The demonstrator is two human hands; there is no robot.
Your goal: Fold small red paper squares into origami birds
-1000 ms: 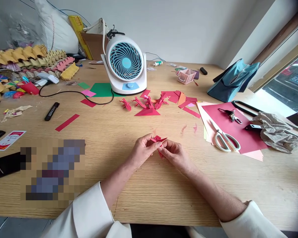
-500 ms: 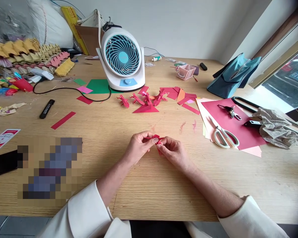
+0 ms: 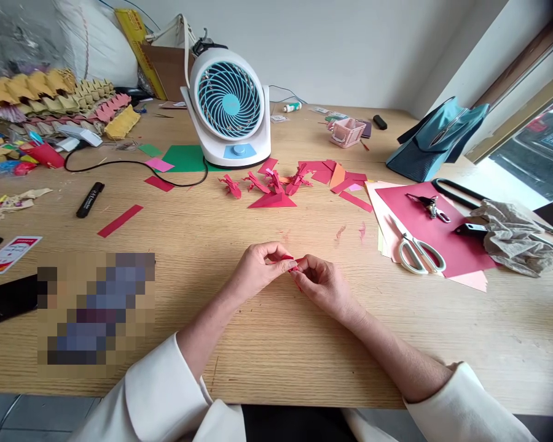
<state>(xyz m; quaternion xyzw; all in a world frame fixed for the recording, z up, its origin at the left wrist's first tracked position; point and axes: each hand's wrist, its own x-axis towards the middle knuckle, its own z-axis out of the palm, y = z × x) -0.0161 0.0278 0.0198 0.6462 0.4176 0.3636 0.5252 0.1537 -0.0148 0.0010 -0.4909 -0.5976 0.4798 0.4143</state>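
Note:
A small folded piece of red paper [image 3: 287, 258] is pinched between both hands above the front middle of the table. My left hand [image 3: 261, 270] grips it from the left with thumb and fingers closed. From the right, my right hand [image 3: 321, 283] pinches its other side, the fingertips of both hands almost touching. Much of the paper is hidden by my fingers. Beyond the hands stand several folded red paper figures [image 3: 299, 179], with a flat red folded triangle [image 3: 273, 201] in front of them.
A white fan [image 3: 231, 104] stands at the back on green paper [image 3: 179, 158]. To the right, scissors [image 3: 417, 252] lie on red sheets [image 3: 456, 252], near crumpled paper [image 3: 511, 236] and a teal bag [image 3: 431, 144]. A black marker [image 3: 91, 199] and red strip [image 3: 120, 221] lie left.
Both hands keep their pinch on the red paper, and less of it shows between the fingers. The whole view has shifted slightly.

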